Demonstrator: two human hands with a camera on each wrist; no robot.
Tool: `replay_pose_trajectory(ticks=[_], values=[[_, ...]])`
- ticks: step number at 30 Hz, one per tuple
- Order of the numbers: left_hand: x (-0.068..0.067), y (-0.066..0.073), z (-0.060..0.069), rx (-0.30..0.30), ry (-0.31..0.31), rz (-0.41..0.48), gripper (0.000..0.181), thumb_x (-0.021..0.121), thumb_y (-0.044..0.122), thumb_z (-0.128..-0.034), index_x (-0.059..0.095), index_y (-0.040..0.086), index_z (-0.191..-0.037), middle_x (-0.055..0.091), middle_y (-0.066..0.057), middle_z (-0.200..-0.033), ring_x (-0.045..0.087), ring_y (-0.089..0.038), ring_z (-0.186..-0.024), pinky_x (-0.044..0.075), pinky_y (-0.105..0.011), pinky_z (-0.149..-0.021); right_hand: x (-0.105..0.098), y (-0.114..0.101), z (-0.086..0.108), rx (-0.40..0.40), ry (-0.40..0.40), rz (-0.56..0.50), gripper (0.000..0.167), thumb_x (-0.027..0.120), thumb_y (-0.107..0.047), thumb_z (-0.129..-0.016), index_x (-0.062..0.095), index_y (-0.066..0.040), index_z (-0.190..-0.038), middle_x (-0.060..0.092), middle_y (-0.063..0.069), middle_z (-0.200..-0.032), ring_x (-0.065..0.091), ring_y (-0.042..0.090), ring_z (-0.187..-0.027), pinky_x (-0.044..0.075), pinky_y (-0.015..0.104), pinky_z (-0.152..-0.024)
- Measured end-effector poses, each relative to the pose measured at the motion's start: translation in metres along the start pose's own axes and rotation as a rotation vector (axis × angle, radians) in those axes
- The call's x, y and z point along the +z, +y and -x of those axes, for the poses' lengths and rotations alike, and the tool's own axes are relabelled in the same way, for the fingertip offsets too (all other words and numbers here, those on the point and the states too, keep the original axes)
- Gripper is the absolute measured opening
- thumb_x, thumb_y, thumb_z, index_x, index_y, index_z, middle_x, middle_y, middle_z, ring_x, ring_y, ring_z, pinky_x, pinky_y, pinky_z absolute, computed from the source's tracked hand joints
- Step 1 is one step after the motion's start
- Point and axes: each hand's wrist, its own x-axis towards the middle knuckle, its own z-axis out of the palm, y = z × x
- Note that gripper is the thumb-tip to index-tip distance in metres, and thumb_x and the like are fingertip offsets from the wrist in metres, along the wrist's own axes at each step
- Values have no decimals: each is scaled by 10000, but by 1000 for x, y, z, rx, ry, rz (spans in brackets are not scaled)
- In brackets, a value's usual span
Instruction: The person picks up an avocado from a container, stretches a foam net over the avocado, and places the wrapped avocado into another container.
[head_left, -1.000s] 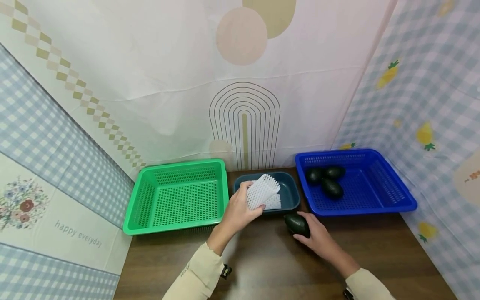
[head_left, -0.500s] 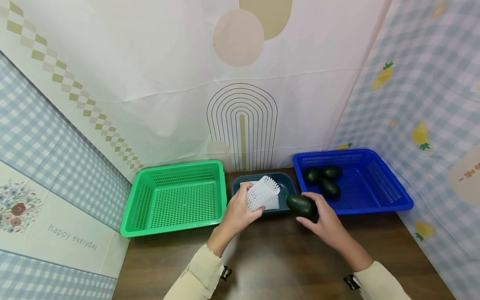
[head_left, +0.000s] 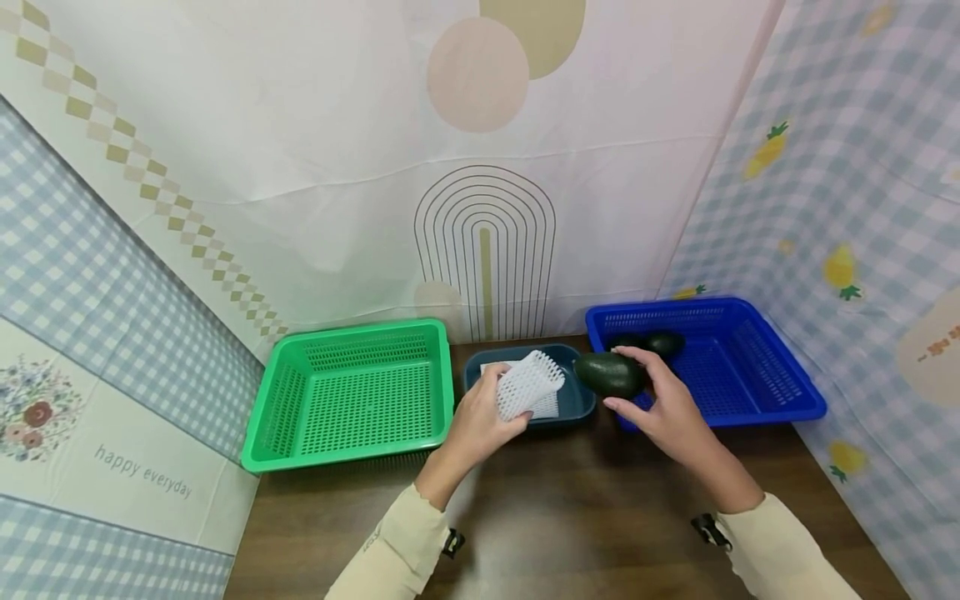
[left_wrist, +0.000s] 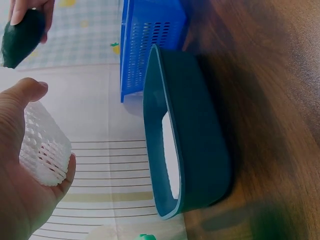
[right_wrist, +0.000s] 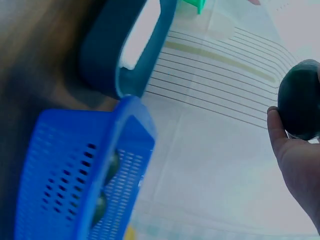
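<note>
While the right hand [head_left: 671, 417] holds one dark green fruit [head_left: 611, 376] between thumb and fingers, its grip narrowed to the fruit's width, the left hand [head_left: 476, 421] keeps one white foam net [head_left: 528, 386] in its own grip, thumb on one side and fingers on the other. Both are raised, the fruit near the net's toothed end but apart from it, as the left wrist view makes plain. Below them sits one teal tray [left_wrist: 200, 125] with more white foam [left_wrist: 171, 155] lying inside; how many pieces, I cannot tell. To the tray's right stands one blue basket [head_left: 750, 392], where two more dark fruits [head_left: 665, 342] can be counted, side by side at its left end; the held fruit and the right hand cover some of the space in front of them. On the tray's left is one green basket [head_left: 367, 408]. The two baskets and the tray line up along the back of one brown wooden counter [head_left: 547, 517]. Two cream cuffs [head_left: 412, 525] enter from the front, each with one dark strap [head_left: 452, 543]. Behind, one pale hanging cloth [head_left: 337, 125] carries one line-drawn arch.
</note>
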Motion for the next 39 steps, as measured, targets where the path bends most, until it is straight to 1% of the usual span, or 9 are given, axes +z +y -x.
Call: replay_pose_trajectory(ticks=[3,6,9,15,21,25,33,35,39], values=[[2,0,-1,13,1,-16,731,871,290,-796,475,103,-1382,662,-126,-1222,657,-223,-989,581,-421,-823,-4,-5,-7,-32,-20,22,765,840,-65,-847,481,-153,-1517,510,155,-1482,581,296,-1227,432,49,-933],[2,-1,-2,40,11,-36,728,877,289,-791,483,100,-1372,661,-120,-1226,659,-228,-994,587,-425,-819,-7,-10,-12,-62,-34,46,773,848,-76,-840,497,-189,-1519,508,134,-1482,581,308,-1248,549,245,-948],[2,0,-3,78,19,-72,721,886,280,-785,494,88,-1358,663,-114,-1228,659,-231,-994,592,-422,-815,-8,-13,-17,-91,-42,55,758,864,-85,-822,526,-195,-1492,535,101,-1467,580,279,-1260,581,428,-913],[0,4,-4,137,7,-175,703,887,261,-785,513,71,-1349,672,-115,-1252,662,-239,-1039,586,-426,-888,-5,-19,-24,-167,-95,93,718,897,-131,-787,582,-192,-1430,584,56,-1438,577,208,-1256,551,242,-889],[-2,9,-5,168,-11,-182,631,862,201,-801,538,85,-1331,666,-96,-1266,658,-238,-1101,568,-430,-943,3,-24,-25,-183,-160,111,697,898,-169,-789,591,-190,-1415,558,56,-1422,563,218,-1252,570,459,-903],[-3,10,-6,217,-4,-186,546,826,178,-828,561,74,-1294,669,-80,-1244,654,-218,-1086,562,-404,-942,12,-26,-24,-177,-172,116,689,890,-191,-799,590,-189,-1419,549,70,-1408,563,254,-1258,535,516,-969],[0,11,-5,249,-35,-199,467,790,157,-863,577,68,-1269,679,-77,-1208,651,-206,-1060,560,-385,-945,14,-28,-17,-114,-219,4,653,846,-144,-857,537,-186,-1431,535,80,-1414,571,251,-1236,600,483,-866],[0,12,-5,247,-45,-193,483,795,157,-856,575,67,-1277,678,-81,-1212,649,-209,-1064,559,-386,-948,13,-29,-16,-132,-217,-6,638,844,-110,-855,545,-176,-1415,542,69,-1414,575,227,-1228,600,453,-873],[1,12,-4,239,-46,-150,545,810,167,-841,564,53,-1313,671,-90,-1242,646,-219,-1090,556,-387,-966,16,-32,-17,-214,-164,74,631,877,-131,-821,586,-173,-1379,584,46,-1372,599,136,-1079,572,319,-828]])
